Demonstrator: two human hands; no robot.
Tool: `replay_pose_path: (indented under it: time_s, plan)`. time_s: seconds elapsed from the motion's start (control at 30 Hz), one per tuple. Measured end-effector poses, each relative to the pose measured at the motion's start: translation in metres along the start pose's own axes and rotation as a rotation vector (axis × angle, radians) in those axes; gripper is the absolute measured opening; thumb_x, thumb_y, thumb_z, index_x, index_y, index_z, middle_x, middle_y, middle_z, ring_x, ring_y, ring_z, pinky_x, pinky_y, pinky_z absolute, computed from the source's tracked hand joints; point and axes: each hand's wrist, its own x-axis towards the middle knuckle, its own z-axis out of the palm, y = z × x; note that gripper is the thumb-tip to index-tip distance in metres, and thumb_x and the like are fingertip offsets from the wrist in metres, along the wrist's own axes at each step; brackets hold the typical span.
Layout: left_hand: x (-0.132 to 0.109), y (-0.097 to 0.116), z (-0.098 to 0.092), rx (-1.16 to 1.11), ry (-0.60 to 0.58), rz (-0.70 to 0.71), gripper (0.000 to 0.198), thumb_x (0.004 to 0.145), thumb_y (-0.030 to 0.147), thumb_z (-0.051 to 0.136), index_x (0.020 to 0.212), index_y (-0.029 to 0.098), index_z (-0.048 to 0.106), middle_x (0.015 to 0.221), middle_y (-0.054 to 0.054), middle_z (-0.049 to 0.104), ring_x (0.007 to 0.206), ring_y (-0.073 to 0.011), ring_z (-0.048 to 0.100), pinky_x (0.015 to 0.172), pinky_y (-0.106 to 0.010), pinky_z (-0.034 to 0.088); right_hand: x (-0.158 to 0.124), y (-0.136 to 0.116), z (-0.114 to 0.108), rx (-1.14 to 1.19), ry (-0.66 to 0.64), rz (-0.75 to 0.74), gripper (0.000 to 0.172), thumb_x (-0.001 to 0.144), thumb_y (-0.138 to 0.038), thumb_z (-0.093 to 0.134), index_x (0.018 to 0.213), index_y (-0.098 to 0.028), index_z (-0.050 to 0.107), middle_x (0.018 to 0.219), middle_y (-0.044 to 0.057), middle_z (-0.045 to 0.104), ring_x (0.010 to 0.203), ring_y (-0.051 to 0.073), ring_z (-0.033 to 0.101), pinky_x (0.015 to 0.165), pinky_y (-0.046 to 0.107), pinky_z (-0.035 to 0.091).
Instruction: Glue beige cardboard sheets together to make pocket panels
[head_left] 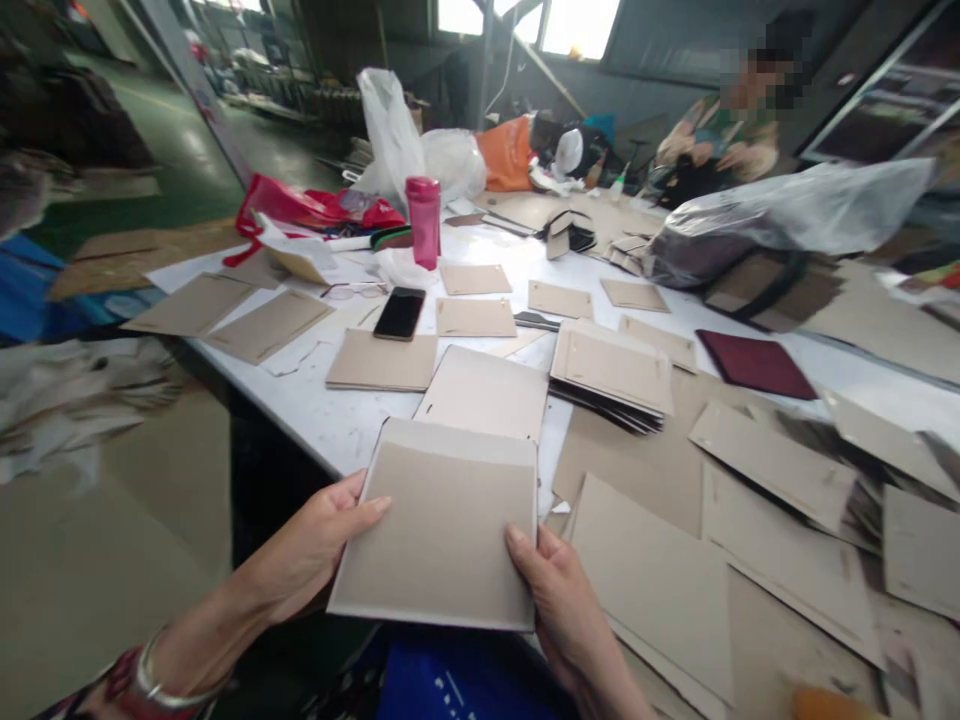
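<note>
Between my two hands is a tan cardboard panel (450,530) with a paler strip along its far edge. My left hand (330,535) grips its left side, thumb on top and fingers underneath. On the right side my right hand (555,580) pinches the edge the same way. Just beyond it lies a pale board (487,390) with a small dark slot, partly covered by the held panel. To its right stands a stack of tan panels (611,370). A black phone (400,313) rests on another tan panel (360,360) to the left.
A pink bottle (424,225), red bag (300,210) and white plastic bags (394,140) stand at the back. Loose boards (652,580) and a maroon panel (754,362) lie on the right. A plastic-covered bundle (780,230) sits farther off; another person (720,140) is behind the table.
</note>
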Motion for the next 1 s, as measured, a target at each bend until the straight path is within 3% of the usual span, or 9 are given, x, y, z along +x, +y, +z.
replay_pose_path:
  time_s: [0.2,0.33,0.5,0.77,1.0]
  plan:
    - [0.019,-0.005,0.019,-0.086,-0.166,-0.052,0.051,0.085,0.028,0.059,0.132,0.022,0.043,0.115,-0.01,0.065,0.1,-0.0263,0.063,0.084,-0.037,0.051,0.0,-0.006,-0.032,-0.036,-0.013,-0.063,0.053,0.072,-0.053,0.067,0.106,-0.013,0.059,0.095,0.011,0.069,0.087,0.029,0.065,0.08,0.043,0.049]
    - [0.042,0.003,0.046,-0.119,-0.244,-0.041,0.052,0.085,0.029,0.058,0.134,0.022,0.041,0.118,-0.01,0.063,0.106,-0.027,0.06,0.089,-0.04,0.049,0.002,-0.034,-0.056,-0.086,0.017,-0.105,0.055,0.069,-0.056,0.069,0.102,-0.012,0.06,0.095,0.012,0.069,0.087,0.028,0.065,0.081,0.042,0.048]
    - [0.065,0.019,0.068,-0.125,-0.288,-0.035,0.055,0.082,0.026,0.062,0.133,0.018,0.041,0.119,-0.011,0.062,0.11,-0.0274,0.057,0.092,-0.039,0.048,0.012,-0.065,-0.072,-0.068,0.067,-0.15,0.048,0.073,-0.05,0.068,0.103,-0.013,0.059,0.093,0.011,0.069,0.09,0.026,0.064,0.08,0.04,0.049]
    - [0.075,0.015,0.058,-0.149,-0.345,-0.049,0.062,0.083,0.022,0.06,0.139,0.022,0.033,0.122,-0.01,0.06,0.112,-0.0274,0.057,0.094,-0.041,0.046,0.02,-0.06,-0.073,-0.054,0.003,-0.141,0.046,0.076,-0.049,0.065,0.104,-0.013,0.058,0.092,0.01,0.069,0.088,0.025,0.064,0.077,0.037,0.048]
    - [0.069,0.006,0.04,-0.071,-0.115,-0.198,0.081,0.075,0.023,0.069,0.141,0.033,0.023,0.119,-0.004,0.063,0.104,-0.0288,0.061,0.087,-0.041,0.052,0.002,-0.057,-0.041,-0.033,0.061,-0.168,0.047,0.072,-0.048,0.068,0.1,-0.011,0.06,0.086,0.008,0.068,0.079,0.02,0.063,0.071,0.03,0.046]
